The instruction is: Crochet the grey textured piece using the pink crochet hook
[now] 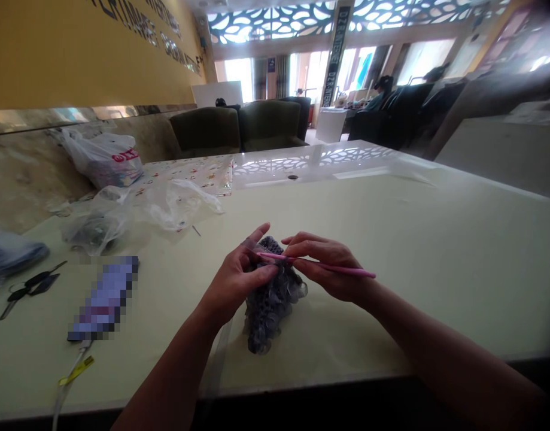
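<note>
A dark grey piece of crochet work point(268, 314) with sheer, ruffled loops along its right side hangs from my fingers down to the table. My left hand point(243, 269) grips its upper part between thumb and fingers, the index finger raised with a sheer grey ribbon passing over it. In my right hand point(328, 263) is a pink crochet hook point(346, 271), held like a pen. Its tip points left, into the top of the work by my left thumb. The exact stitch at the tip is too small to make out.
A pale table point(436, 263) lies under my arms. To the left are a phone point(105, 298) on a white cable, keys point(30, 284), a clear bag point(97, 224) and a thin plastic bag point(180, 203). Further back stand a white carrier bag point(108, 158) and dark chairs point(270, 123); a person sits at the far right.
</note>
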`<state>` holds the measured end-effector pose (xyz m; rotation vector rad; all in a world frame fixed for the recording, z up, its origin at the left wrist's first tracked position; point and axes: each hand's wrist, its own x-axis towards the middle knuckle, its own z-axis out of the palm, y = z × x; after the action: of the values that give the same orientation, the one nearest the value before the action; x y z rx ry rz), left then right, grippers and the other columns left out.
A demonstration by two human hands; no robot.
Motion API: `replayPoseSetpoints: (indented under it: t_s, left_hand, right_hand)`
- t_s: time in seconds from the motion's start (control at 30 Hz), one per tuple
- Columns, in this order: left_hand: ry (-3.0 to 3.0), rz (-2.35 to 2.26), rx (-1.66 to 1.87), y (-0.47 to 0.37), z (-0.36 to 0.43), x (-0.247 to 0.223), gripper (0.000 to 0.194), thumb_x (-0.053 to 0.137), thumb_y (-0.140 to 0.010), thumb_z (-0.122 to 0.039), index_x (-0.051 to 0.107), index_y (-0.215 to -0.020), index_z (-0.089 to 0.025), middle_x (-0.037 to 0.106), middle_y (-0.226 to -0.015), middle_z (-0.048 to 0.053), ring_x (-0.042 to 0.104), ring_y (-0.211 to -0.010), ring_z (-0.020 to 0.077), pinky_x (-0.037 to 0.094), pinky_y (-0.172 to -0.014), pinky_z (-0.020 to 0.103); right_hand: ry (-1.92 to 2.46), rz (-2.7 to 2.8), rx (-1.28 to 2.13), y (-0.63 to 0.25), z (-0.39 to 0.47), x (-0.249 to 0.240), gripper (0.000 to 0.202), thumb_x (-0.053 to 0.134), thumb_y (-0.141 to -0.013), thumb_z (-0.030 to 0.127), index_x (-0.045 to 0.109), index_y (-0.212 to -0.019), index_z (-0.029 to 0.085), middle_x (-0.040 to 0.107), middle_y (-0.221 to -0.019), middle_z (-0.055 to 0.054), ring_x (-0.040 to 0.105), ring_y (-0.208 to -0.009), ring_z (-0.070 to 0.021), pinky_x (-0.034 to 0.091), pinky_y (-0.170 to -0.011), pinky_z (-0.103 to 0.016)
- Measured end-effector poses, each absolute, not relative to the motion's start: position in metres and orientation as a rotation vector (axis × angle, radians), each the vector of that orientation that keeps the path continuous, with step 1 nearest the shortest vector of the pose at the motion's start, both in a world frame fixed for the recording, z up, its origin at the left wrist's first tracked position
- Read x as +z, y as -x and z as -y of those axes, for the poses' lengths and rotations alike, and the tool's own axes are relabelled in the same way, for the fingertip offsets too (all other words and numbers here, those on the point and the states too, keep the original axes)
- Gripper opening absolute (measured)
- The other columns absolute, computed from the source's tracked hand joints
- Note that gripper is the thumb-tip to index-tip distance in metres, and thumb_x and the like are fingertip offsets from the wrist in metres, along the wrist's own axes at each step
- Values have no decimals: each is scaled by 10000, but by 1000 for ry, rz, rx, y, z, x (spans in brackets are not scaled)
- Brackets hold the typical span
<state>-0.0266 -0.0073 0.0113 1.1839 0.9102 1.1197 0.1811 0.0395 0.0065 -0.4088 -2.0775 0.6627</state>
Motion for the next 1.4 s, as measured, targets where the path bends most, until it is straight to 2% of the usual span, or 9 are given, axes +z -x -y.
replayPoseSetpoints:
  t_s: [0.1, 0.2, 0.27, 0.63, 0.73, 0.9, 1.13, 1.3, 1.4]
  left_hand:
    - [-1250, -944, 1078, 30, 7, 14, 765, 769, -741, -199, 496, -1448, -307, 704, -1034, 23, 641, -1006, 207, 458, -970, 383]
    - [-1346, -981, 1077, 35, 5, 16, 325, 771, -719, -196, 756, -1040, -247, 553, -1447, 64, 572, -1222, 291, 435, -998, 389]
    - [-1390, -988, 1068, 37, 4, 16, 116, 764, -715, -187, 754, -829, -209, 399, -1587, 32, 489, -1335, 331, 415, -1021, 389]
    - [-1675, -1337, 1166, 30, 6, 15, 46, 688, -752, -193, 687, -795, -210, 542, -1472, 106, 484, -1327, 341, 322, -1100, 449]
    - [-1821, -1459, 1196, 27, 4, 10, 139, 667, -775, -193, 713, -901, -229, 711, -1150, 87, 547, -1208, 312, 280, -1120, 450]
    - [-1901, -1571, 1268, 17, 4, 2, 408, 651, -787, -160, 686, -1178, -272, 703, -902, 25, 561, -1098, 279, 217, -1148, 450]
    - [-1343, -1294, 1356, 15, 1, -6, 124, 783, -732, -251, 712, -815, -193, 528, -1463, 87, 479, -1315, 299, 324, -1077, 379]
    - [-944, -962, 1126, 26, -4, 0, 591, 847, -646, -173, 693, -1215, -210, 710, -933, 20, 634, -978, 197, 396, -974, 334]
    - [-877, -822, 973, 32, -3, 6, 715, 844, -641, -134, 636, -1322, -194, 711, -850, 9, 634, -833, 146, 424, -900, 295]
  right_hand:
    - [411, 2092, 716, -185, -42, 11, 128, 576, -966, 205, 700, -969, 175, 688, -959, -69, 676, -912, -167, 539, -754, -262]
    - [386, 2169, 810, -191, -45, 17, 158, 558, -979, 227, 706, -992, 172, 688, -965, -75, 675, -941, -176, 545, -790, -280]
    - [372, 2235, 851, -195, -47, 21, 172, 551, -983, 233, 709, -1004, 171, 688, -985, -81, 673, -955, -177, 546, -800, -279]
    - [321, 2477, 552, -197, -49, 26, 244, 457, -1018, 206, 682, -1101, 160, 680, -1017, -88, 656, -918, -157, 530, -799, -254]
    - [322, 2531, 434, -193, -48, 23, 235, 437, -1017, 182, 669, -1041, 157, 664, -943, -76, 618, -873, -160, 516, -781, -272]
    - [461, 2606, -25, -176, -42, 4, 157, 468, -943, 116, 615, -903, 153, 591, -805, -45, 521, -725, -173, 504, -854, -365]
    - [654, 2305, -517, -154, -27, -17, 271, 393, -941, 68, 527, -737, 186, 493, -663, 0, 393, -567, -146, 487, -955, -402]
    - [472, 2235, -467, -159, -26, -10, 297, 395, -983, 111, 521, -728, 198, 476, -651, 18, 394, -586, -136, 489, -969, -367]
    - [239, 2306, -415, -166, -33, -4, 287, 411, -996, 135, 546, -750, 194, 494, -662, 15, 412, -613, -135, 518, -890, -328]
